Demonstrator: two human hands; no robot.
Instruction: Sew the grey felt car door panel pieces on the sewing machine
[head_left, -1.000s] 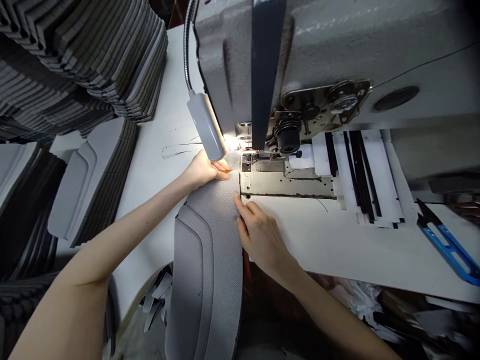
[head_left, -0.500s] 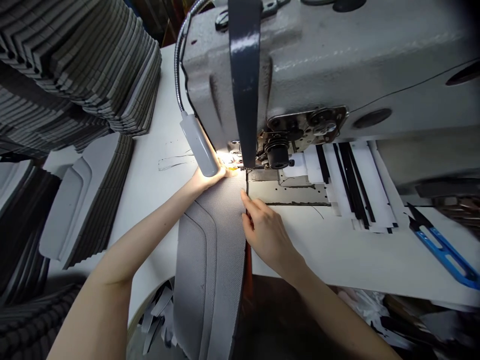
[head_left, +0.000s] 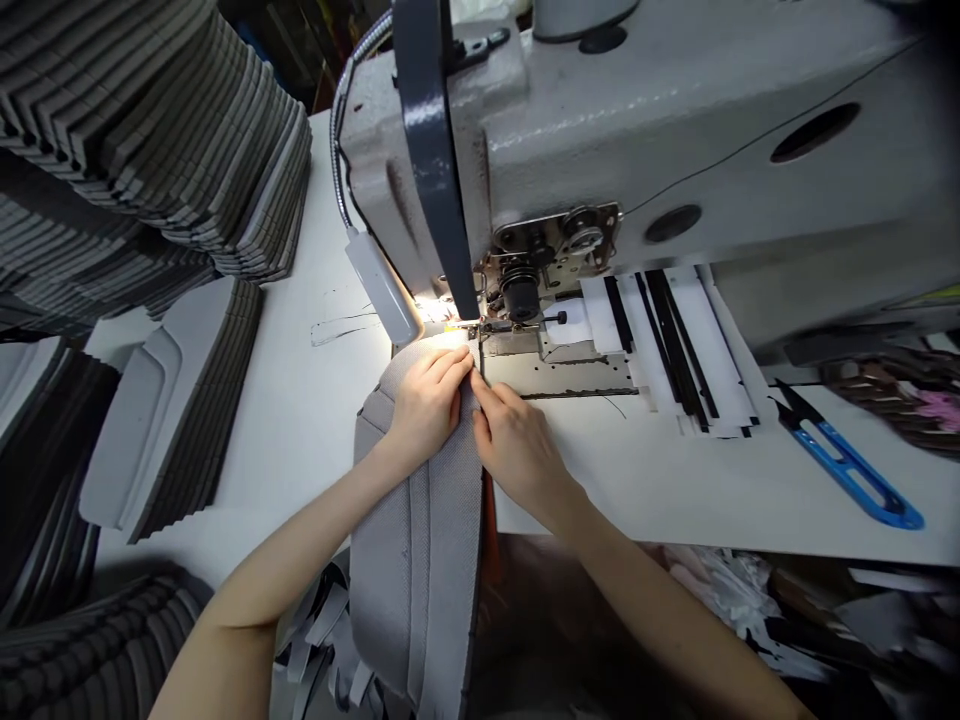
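Sewing workshop, industrial sewing machine, stacked panels

A heavy gray industrial sewing machine looms over the white worktable, its gooseneck lamp burning bright beside the needle, with white strips banded in black lying fanned out beneath its arm. Over on the left, tall ridged stacks of gray foam-backed panels crowd the table edge, and more stacks rise behind them. Blue-handled thread snips lie off to the right, and gray offcuts sit in a heap below the table.
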